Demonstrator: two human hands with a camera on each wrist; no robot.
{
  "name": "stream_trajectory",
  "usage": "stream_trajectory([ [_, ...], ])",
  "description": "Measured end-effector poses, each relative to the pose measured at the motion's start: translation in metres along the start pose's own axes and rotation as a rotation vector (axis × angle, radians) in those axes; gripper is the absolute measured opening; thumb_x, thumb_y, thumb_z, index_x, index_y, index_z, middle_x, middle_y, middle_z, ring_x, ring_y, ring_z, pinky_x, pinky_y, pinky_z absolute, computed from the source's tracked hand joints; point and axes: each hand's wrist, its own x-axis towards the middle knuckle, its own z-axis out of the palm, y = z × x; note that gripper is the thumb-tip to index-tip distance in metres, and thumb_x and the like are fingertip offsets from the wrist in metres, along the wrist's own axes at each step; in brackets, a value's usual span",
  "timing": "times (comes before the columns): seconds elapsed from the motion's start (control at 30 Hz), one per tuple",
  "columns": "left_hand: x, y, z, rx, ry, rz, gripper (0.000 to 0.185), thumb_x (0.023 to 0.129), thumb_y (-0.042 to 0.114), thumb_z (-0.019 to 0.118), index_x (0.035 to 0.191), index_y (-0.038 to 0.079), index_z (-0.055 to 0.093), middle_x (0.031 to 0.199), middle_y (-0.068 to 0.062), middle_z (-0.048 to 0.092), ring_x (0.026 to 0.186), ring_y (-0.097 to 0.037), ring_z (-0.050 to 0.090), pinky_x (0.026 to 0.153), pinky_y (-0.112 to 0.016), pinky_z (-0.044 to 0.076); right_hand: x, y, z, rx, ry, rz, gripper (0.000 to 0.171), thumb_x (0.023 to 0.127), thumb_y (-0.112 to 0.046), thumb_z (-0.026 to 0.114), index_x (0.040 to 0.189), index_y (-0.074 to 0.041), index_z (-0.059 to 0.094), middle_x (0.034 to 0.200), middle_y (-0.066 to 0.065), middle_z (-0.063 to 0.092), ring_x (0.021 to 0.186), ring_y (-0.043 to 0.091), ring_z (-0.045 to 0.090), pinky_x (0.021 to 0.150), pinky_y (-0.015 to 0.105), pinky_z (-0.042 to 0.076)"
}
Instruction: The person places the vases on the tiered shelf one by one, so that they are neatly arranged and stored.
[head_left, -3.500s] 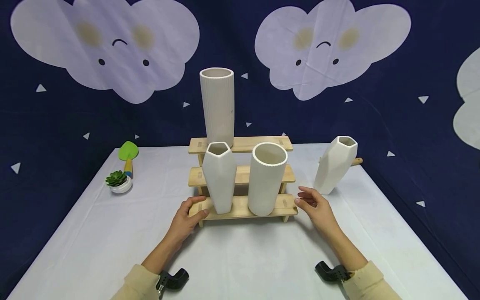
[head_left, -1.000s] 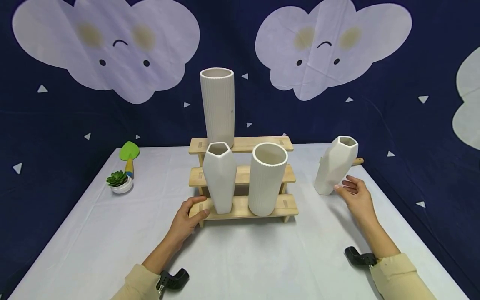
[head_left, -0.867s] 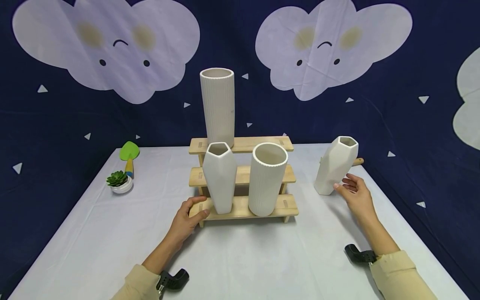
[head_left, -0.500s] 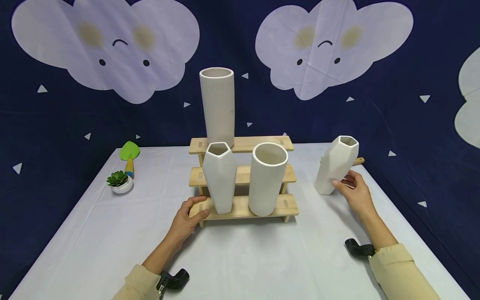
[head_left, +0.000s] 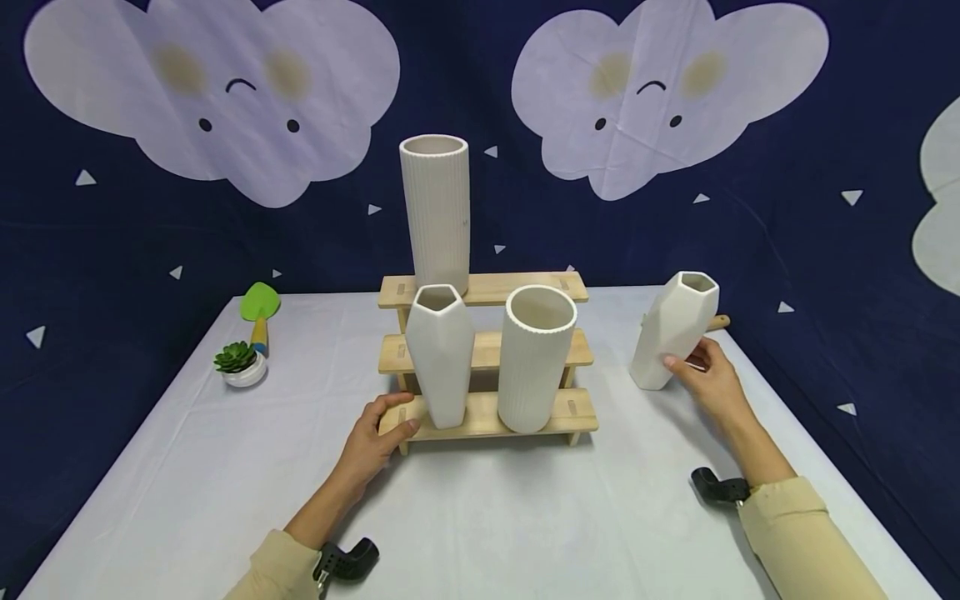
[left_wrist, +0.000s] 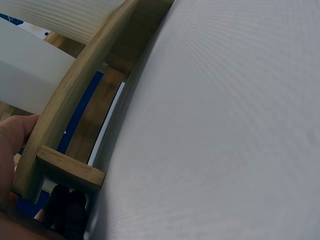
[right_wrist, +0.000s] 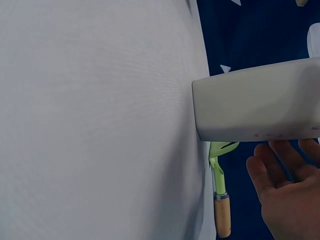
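Observation:
A white faceted vase stands on the table at the right. My right hand is at its lower right side, thumb over its front edge; in the right wrist view the fingertips lie right at the side of the vase, not wrapped round it. My left hand grips the left end of a three-step wooden stand; in the left wrist view it holds the plank end. The lowest step bears a faceted vase and a ribbed vase; a tall ribbed vase tops the stand.
At the left lie a green trowel and a small potted succulent. Behind the right vase is a green garden tool with a wooden handle. A dark blue cloth with clouds hangs behind the white table.
My right hand has gone from the stand's right end over to the right vase, and lately slid slightly forward along its side. The left hand and the vases have stayed in place.

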Motion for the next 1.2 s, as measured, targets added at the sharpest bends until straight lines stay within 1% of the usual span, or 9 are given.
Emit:
stream_trajectory([
  [0.13, 0.0, 0.0, 0.0, -0.003, 0.001, -0.002, 0.048, 0.086, 0.026, 0.068, 0.13, 0.02, 0.051, 0.122, -0.011, 0.041, 0.098, -0.018, 0.047, 0.075, -0.024, 0.043, 0.002, -0.001, -0.001, -0.025, -0.015, 0.007, 0.065, 0.089, -0.027, 0.064, 0.138, 0.003, 0.033, 0.103, -0.03, 0.044, 0.096, -0.012, 0.044, 0.078, 0.006, 0.037],
  [0.27, 0.0, 0.001, 0.0, -0.001, 0.002, -0.004, 0.048, 0.086, 0.026, 0.069, 0.13, 0.02, 0.051, 0.121, -0.011, 0.041, 0.098, -0.018, 0.047, 0.075, -0.024, 0.042, 0.006, -0.001, -0.002, -0.055, -0.04, 0.023, 0.069, 0.089, -0.032, 0.064, 0.14, 0.002, 0.032, 0.105, -0.026, 0.044, 0.095, -0.012, 0.044, 0.078, 0.009, 0.036],
  [0.4, -0.001, 0.001, 0.0, -0.003, 0.002, -0.005, 0.048, 0.086, 0.026, 0.069, 0.13, 0.02, 0.051, 0.12, -0.011, 0.041, 0.097, -0.017, 0.047, 0.075, -0.023, 0.042, 0.011, 0.0, -0.003, -0.046, -0.071, 0.025, 0.07, 0.09, -0.033, 0.064, 0.141, 0.001, 0.031, 0.11, -0.021, 0.045, 0.096, -0.011, 0.045, 0.079, 0.012, 0.036],
  [0.5, -0.001, 0.002, 0.0, -0.004, 0.004, -0.005, 0.048, 0.086, 0.025, 0.069, 0.13, 0.019, 0.051, 0.119, -0.011, 0.041, 0.096, -0.016, 0.047, 0.075, -0.023, 0.042, 0.014, 0.003, -0.003, -0.038, -0.087, 0.02, 0.07, 0.09, -0.032, 0.063, 0.143, -0.001, 0.03, 0.111, -0.021, 0.046, 0.097, -0.011, 0.045, 0.079, 0.011, 0.036],
  [0.7, -0.001, 0.002, 0.0, -0.01, 0.001, -0.003, 0.047, 0.086, 0.023, 0.069, 0.13, 0.019, 0.052, 0.119, -0.011, 0.04, 0.094, -0.016, 0.046, 0.073, -0.023, 0.042, 0.019, 0.007, -0.004, 0.008, -0.115, 0.002, 0.069, 0.09, -0.026, 0.064, 0.145, -0.004, 0.028, 0.11, -0.024, 0.046, 0.1, -0.012, 0.046, 0.08, 0.008, 0.036],
  [0.83, -0.001, 0.002, 0.0, -0.002, 0.002, -0.002, 0.047, 0.086, 0.024, 0.069, 0.13, 0.019, 0.052, 0.119, -0.011, 0.041, 0.094, -0.016, 0.046, 0.074, -0.023, 0.042, 0.021, 0.008, -0.005, 0.022, -0.139, 0.0, 0.069, 0.09, -0.025, 0.063, 0.146, -0.006, 0.028, 0.113, -0.022, 0.046, 0.102, -0.011, 0.045, 0.082, 0.008, 0.036],
  [0.97, -0.001, 0.002, 0.0, 0.007, 0.006, 0.0, 0.047, 0.086, 0.025, 0.069, 0.13, 0.02, 0.052, 0.12, -0.011, 0.041, 0.095, -0.016, 0.046, 0.074, -0.023, 0.042, 0.023, 0.006, -0.006, 0.014, -0.16, 0.026, 0.071, 0.091, -0.027, 0.063, 0.147, -0.007, 0.025, 0.122, -0.014, 0.046, 0.104, -0.011, 0.043, 0.086, 0.014, 0.035],
  [1.1, -0.001, 0.002, 0.001, 0.01, 0.01, 0.002, 0.047, 0.086, 0.027, 0.069, 0.129, 0.02, 0.052, 0.122, -0.011, 0.041, 0.094, -0.016, 0.046, 0.074, -0.023, 0.042, 0.023, 0.005, -0.007, 0.008, -0.176, 0.056, 0.074, 0.091, -0.028, 0.063, 0.149, -0.008, 0.02, 0.133, 0.003, 0.044, 0.106, -0.008, 0.041, 0.093, 0.028, 0.035],
  [1.2, -0.001, 0.001, 0.001, 0.009, 0.01, 0.002, 0.047, 0.085, 0.027, 0.069, 0.129, 0.02, 0.052, 0.123, -0.011, 0.041, 0.094, -0.016, 0.046, 0.074, -0.023, 0.042, 0.023, 0.005, -0.007, 0.007, -0.182, 0.068, 0.076, 0.091, -0.029, 0.062, 0.15, -0.009, 0.018, 0.14, 0.014, 0.039, 0.107, -0.006, 0.04, 0.097, 0.04, 0.035],
])
